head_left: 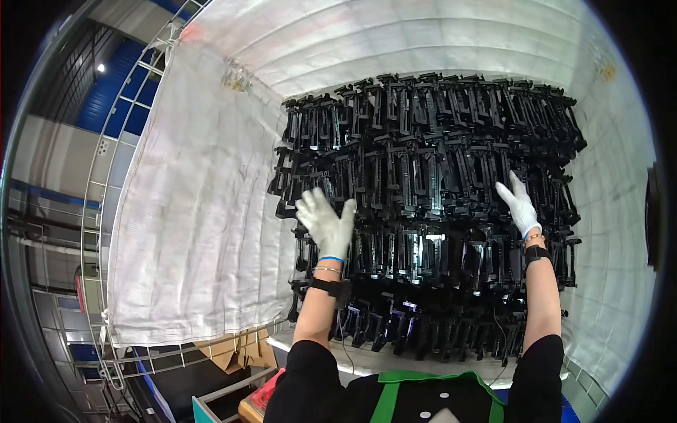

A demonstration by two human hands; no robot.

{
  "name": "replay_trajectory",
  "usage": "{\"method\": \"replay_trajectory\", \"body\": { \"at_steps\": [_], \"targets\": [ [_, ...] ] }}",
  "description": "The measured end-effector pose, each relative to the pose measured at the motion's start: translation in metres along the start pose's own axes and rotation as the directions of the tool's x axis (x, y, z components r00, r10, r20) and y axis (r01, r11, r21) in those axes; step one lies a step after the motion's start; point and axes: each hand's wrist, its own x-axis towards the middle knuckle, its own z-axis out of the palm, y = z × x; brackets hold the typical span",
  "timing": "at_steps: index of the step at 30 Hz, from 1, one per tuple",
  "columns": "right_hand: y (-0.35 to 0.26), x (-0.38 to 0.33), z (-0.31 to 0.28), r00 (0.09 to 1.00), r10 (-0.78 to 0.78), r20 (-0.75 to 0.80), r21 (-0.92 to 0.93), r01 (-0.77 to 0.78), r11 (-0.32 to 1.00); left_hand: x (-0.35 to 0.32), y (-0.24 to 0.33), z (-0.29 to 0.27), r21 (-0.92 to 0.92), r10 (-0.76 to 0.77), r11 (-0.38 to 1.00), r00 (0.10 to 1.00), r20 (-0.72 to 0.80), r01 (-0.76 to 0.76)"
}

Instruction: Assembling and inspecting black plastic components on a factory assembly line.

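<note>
Head view, looking down past the person's arms into a big container lined with white quilted fabric (197,211). Black slender parts (405,169) fill the middle, standing close together in several rows that run left to right, some with glossy faces catching the light. Left hand (326,227), white-gloved, is over the left side of the rows, spread wide, thumb well off the fingers; its outline looks slightly blurred. Right hand (520,206), also white-gloved, is over the right side, fingers stretched forward and parted into a V. I cannot tell from here whether either hand touches the parts below. Dark bands sit on both wrists, left (328,287) and right (537,254). Wire mesh frame (95,233) stands outside the lining at left. Brown cardboard (229,350) lies beyond its near left corner. Green apron straps (385,400) cross the person's black shirt (310,381) at the lower edge.
</note>
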Motion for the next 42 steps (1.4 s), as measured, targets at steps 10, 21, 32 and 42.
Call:
{"method": "replay_trajectory", "body": {
  "at_steps": [10,21,32,42],
  "targets": [
    [-0.021,-0.007,0.017,1.0,-0.007,-0.027,-0.255,0.0,0.967,0.079,-0.032,0.043,0.123,-0.195,0.977,0.959,0.204,0.173],
    [-0.026,-0.003,0.03,0.993,-0.009,-0.114,-0.423,-0.04,0.905,0.112,-0.025,0.056,0.193,-0.165,0.974,0.956,0.242,0.119],
    [0.032,0.001,-0.003,0.996,0.088,-0.007,0.508,-0.072,0.859,0.102,-0.028,0.054,0.08,-0.175,0.984,0.935,0.309,0.158],
    [0.012,-0.012,-0.006,0.991,0.123,-0.054,0.471,-0.083,0.878,0.08,-0.047,0.029,0.045,-0.156,0.988,0.95,0.271,0.15]
  ]
}}
